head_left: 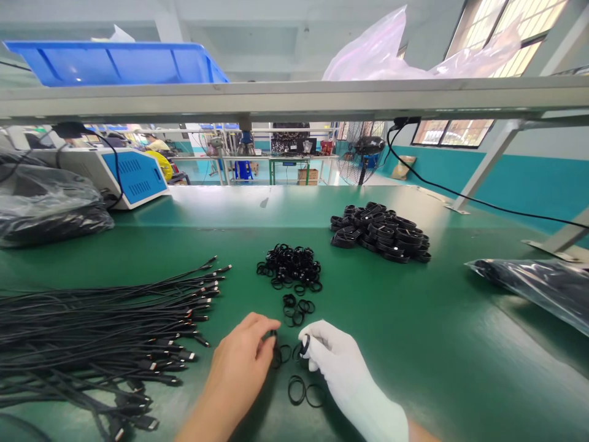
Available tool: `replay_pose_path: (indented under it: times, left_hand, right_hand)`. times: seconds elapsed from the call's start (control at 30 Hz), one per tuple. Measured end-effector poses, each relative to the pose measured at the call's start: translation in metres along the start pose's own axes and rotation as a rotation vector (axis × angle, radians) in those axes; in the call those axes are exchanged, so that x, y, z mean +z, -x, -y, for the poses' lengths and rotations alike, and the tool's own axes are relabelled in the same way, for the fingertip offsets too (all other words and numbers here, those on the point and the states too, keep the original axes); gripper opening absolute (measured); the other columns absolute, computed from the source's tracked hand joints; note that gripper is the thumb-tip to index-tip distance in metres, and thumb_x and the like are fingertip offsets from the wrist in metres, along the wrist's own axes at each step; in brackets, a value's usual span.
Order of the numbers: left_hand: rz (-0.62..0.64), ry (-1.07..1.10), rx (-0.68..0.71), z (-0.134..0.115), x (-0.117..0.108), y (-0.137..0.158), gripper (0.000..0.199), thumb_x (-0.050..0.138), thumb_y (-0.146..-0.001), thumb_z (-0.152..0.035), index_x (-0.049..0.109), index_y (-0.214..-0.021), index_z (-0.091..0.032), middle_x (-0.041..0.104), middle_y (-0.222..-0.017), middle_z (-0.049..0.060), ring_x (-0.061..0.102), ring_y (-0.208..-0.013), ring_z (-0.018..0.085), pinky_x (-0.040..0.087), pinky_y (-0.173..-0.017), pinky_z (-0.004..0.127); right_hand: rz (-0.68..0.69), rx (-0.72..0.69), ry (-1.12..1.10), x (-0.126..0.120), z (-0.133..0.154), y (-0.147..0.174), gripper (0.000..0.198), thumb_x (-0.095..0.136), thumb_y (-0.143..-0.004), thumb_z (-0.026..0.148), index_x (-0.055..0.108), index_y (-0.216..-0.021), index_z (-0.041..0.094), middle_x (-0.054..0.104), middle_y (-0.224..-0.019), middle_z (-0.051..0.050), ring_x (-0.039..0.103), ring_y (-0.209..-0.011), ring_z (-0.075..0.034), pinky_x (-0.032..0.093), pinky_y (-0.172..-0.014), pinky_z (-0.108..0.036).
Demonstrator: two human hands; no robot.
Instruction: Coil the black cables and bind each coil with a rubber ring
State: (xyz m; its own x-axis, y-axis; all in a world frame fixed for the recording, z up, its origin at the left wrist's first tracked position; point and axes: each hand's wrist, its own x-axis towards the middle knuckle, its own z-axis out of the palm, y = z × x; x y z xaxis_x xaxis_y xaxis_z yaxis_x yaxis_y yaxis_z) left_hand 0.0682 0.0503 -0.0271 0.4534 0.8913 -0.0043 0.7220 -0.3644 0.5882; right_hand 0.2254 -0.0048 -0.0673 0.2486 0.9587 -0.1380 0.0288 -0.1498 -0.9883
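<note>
My left hand (246, 353) is bare and pinches small black bands at the table's middle, partly hidden by its fingers. My right hand (331, 359), in a white glove, holds a black band (305, 345) between thumb and fingers. Between and in front of the hands lie a few loose black bands (297, 390). Just beyond them is a small cluster of bands (298, 310), and behind that a larger heap of bands (292, 265). To the left of my left hand, many straight black cables (138, 319) lie with their plugs pointing right.
A pile of coiled black cables (381, 233) sits at the back right of the green table (221, 239). Plastic bags (543, 285) lie at both sides. A blue-white machine (133, 175) stands back left. Overhead runs a shelf (285, 98) with a blue bin (119, 64).
</note>
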Motion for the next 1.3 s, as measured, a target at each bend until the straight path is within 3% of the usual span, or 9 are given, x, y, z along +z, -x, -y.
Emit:
replay_pose_path:
  times: [0.17,0.27,0.37,0.5,0.7,0.9,1.0,1.2,1.3]
  left_hand:
    - [0.058,0.113,0.122,-0.016,0.011,0.006,0.008,0.05,-0.08,-0.025,0.057,-0.075,-0.023,0.058,-0.076,-0.003,0.054,-0.068,0.013,0.038,-0.062,0.023]
    - [0.033,0.113,0.063,-0.009,0.007,0.002,0.013,0.046,-0.081,-0.023,0.053,-0.07,-0.021,0.055,-0.069,-0.003,0.051,-0.063,0.013,0.036,-0.059,0.023]
    - [0.104,0.065,0.013,0.002,-0.001,-0.002,0.013,0.048,-0.078,-0.024,0.053,-0.067,-0.022,0.053,-0.065,-0.004,0.048,-0.061,0.014,0.032,-0.056,0.023]
    - [0.132,-0.088,-0.016,0.008,-0.002,-0.006,0.02,0.047,-0.081,-0.031,0.057,-0.065,-0.022,0.055,-0.068,-0.003,0.048,-0.063,0.014,0.029,-0.057,0.024]
    - [-0.023,-0.091,-0.095,0.003,0.007,-0.016,0.017,0.044,-0.083,-0.029,0.053,-0.07,-0.022,0.054,-0.066,-0.003,0.049,-0.062,0.014,0.03,-0.056,0.023]
    - [-0.077,-0.122,-0.046,-0.021,0.027,-0.041,0.004,0.053,-0.078,-0.025,0.056,-0.079,-0.025,0.057,-0.075,-0.003,0.051,-0.066,0.015,0.028,-0.058,0.025]
    - [-0.091,-0.088,-0.031,-0.025,0.033,-0.05,0.006,0.052,-0.076,-0.02,0.057,-0.074,-0.023,0.056,-0.077,-0.001,0.052,-0.07,0.017,0.031,-0.061,0.026]
    - [0.05,0.164,-0.033,-0.021,0.035,-0.046,0.018,0.043,-0.08,-0.028,0.055,-0.072,-0.018,0.055,-0.06,-0.002,0.054,-0.059,0.014,0.04,-0.055,0.022]
    - [0.091,0.228,-0.047,-0.019,0.035,-0.043,0.023,0.037,-0.081,-0.032,0.053,-0.073,-0.017,0.054,-0.058,-0.002,0.054,-0.055,0.013,0.042,-0.052,0.022]
  right_hand:
    - [0.046,-0.035,0.106,0.002,0.003,0.004,0.013,0.044,-0.075,0.021,0.056,-0.073,0.018,0.051,-0.061,0.003,0.044,-0.056,-0.011,0.035,-0.054,-0.022]
    - [0.008,-0.07,0.222,0.001,0.004,0.004,0.015,0.042,-0.08,0.025,0.054,-0.072,0.02,0.052,-0.063,0.003,0.046,-0.059,-0.012,0.035,-0.057,-0.023]
    - [-0.054,-0.147,0.433,-0.002,0.006,0.004,0.016,0.041,-0.082,0.025,0.053,-0.071,0.021,0.054,-0.069,0.002,0.048,-0.068,-0.015,0.035,-0.066,-0.027]
    - [-0.01,-0.246,0.652,-0.003,0.006,0.006,0.016,0.043,-0.077,0.018,0.054,-0.065,0.021,0.056,-0.081,0.0,0.047,-0.082,-0.018,0.033,-0.076,-0.031]
    - [-0.11,-0.2,0.429,-0.006,0.007,0.001,0.021,0.04,-0.083,0.029,0.048,-0.065,0.021,0.051,-0.071,0.0,0.047,-0.07,-0.016,0.036,-0.066,-0.028]
    - [-0.176,-0.26,0.32,-0.011,0.004,-0.004,0.019,0.041,-0.083,0.031,0.049,-0.069,0.021,0.049,-0.071,0.001,0.046,-0.066,-0.015,0.038,-0.063,-0.027]
    - [-0.178,-0.276,0.285,-0.011,0.003,-0.005,0.017,0.042,-0.082,0.03,0.053,-0.073,0.02,0.053,-0.074,0.0,0.049,-0.069,-0.015,0.04,-0.066,-0.027]
    - [-0.201,-0.194,0.172,-0.008,0.001,-0.011,0.03,0.047,-0.076,0.026,0.058,-0.103,0.02,0.058,-0.08,-0.002,0.054,-0.071,-0.016,0.044,-0.065,-0.028]
    - [-0.161,-0.17,0.158,-0.007,0.003,-0.012,0.02,0.049,-0.075,0.025,0.062,-0.087,0.019,0.059,-0.075,-0.001,0.053,-0.067,-0.015,0.043,-0.062,-0.027]
